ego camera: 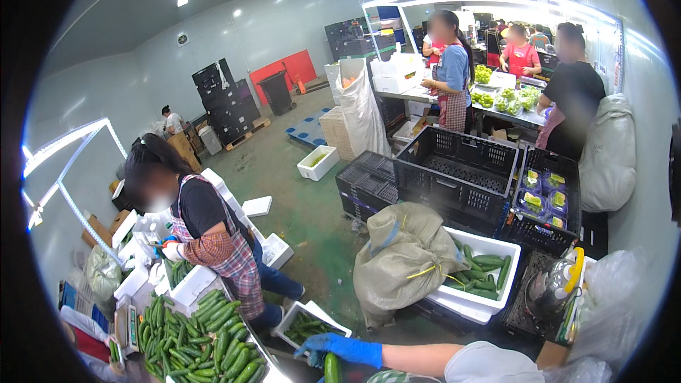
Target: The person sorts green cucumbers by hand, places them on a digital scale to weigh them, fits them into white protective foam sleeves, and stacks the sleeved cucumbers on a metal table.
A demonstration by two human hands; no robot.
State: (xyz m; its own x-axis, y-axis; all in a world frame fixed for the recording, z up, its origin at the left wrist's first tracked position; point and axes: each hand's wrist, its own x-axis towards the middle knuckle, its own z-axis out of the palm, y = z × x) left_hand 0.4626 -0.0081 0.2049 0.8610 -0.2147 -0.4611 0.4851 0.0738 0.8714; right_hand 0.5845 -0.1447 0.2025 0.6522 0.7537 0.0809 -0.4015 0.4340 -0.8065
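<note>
My right hand (340, 350), in a blue glove, reaches in from the lower right with its arm stretched leftward. Its fingers point left, and a green cucumber (333, 368) stands upright just below the palm; whether the glove grips it cannot be told. A bit of blue shows beside the cucumber at the bottom rim, but my left hand cannot be made out. A large heap of cucumbers (207, 338) lies on the table to the left. Behind the glove, a white foam box (345, 330) on the floor holds small dark green vegetables.
A tied woven sack (404, 271) leans on a foam box (513, 260) of cucumbers. Black crates (457, 170) stand behind. A co-worker (207, 223) in a checked apron works at the left table beside a scale (126, 328). Other people stand at a grape table at the back right.
</note>
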